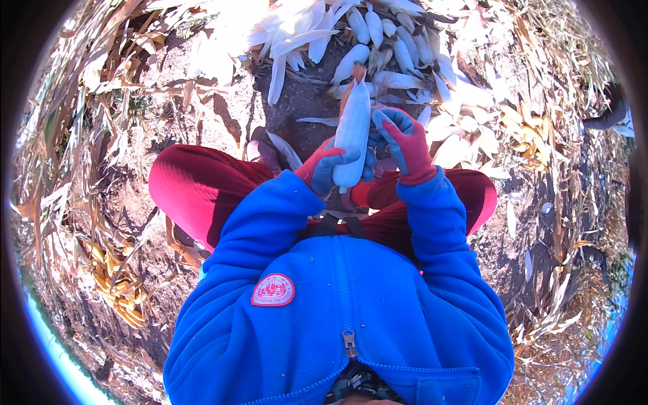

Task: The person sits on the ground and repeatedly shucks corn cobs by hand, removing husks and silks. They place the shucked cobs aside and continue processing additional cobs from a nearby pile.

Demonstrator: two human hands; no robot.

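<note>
A corn ear in its pale husk [353, 129] stands nearly upright before me, its brown silk tuft at the top. Around its lower part my left hand [324, 166] is closed, in a red and grey work glove; the thumb lies across the front and grey fingertips show on the far side. My right hand [402, 139], gloved alike, is beside the ear's right edge with its fingers bent. Whether those fingertips pinch a piece of husk is not clear.
Ahead lies a heap of husk-covered corn ears [400, 45], with loose pale husks [309, 35] to its left. Husked yellow ears lie in piles at right [529, 136] and at left [114, 286]. Dry stalks [76, 167] cover the ground. Something dark [607, 109] is at the right rim.
</note>
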